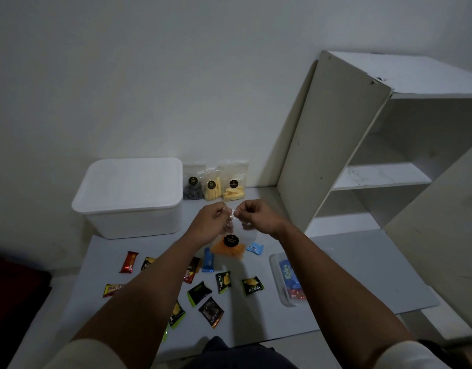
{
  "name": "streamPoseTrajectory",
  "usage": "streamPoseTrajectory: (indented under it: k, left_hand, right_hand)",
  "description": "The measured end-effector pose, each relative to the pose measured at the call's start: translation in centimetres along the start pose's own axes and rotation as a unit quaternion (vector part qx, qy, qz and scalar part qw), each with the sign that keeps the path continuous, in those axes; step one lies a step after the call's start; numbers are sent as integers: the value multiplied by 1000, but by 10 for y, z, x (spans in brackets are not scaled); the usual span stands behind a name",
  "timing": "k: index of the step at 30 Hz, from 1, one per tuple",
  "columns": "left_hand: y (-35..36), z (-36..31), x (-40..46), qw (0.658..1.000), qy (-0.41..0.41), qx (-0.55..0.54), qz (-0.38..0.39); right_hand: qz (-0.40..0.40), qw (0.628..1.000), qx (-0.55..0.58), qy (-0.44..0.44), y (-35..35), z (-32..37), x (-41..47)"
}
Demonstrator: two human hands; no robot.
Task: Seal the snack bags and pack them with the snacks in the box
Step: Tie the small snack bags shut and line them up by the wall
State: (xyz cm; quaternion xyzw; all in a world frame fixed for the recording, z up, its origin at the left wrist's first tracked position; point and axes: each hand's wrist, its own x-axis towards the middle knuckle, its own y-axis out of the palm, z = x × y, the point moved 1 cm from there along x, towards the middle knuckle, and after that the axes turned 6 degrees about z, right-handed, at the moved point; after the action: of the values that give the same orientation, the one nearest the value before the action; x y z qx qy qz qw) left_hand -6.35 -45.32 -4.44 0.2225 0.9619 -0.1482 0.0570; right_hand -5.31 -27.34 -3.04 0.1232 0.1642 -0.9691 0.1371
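A clear snack bag (231, 246) with orange snacks and a round black label hangs above the white board. My left hand (212, 221) and my right hand (256, 215) both pinch its top edge, close together. Three more clear snack bags (216, 182) with black labels lean against the wall behind my hands. The white box (128, 201) with its lid on stands at the back left. Several small wrapped snacks (224, 282) lie scattered on the board under my forearms.
A clear tray (276, 275) with blue and red packets sits at the right of the board. A white open shelf unit (376, 155) stands at the right against the wall. A dark red object (11, 283) lies at the left edge.
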Motion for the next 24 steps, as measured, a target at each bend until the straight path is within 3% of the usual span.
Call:
streamPoseTrajectory:
  k: [8, 15, 24]
  left_hand:
    - [-5, -1, 4, 1000, 0, 0, -31]
    - [-6, 0, 6, 990, -40, -127, -33]
    - [-9, 1, 13, 990, -23, -118, -74]
  right_hand:
    - [-25, 999, 19, -20, -5, -7, -6]
    - [17, 999, 50, -11, -6, -9, -9]
    - [-44, 991, 127, -11, -10, -17, -7]
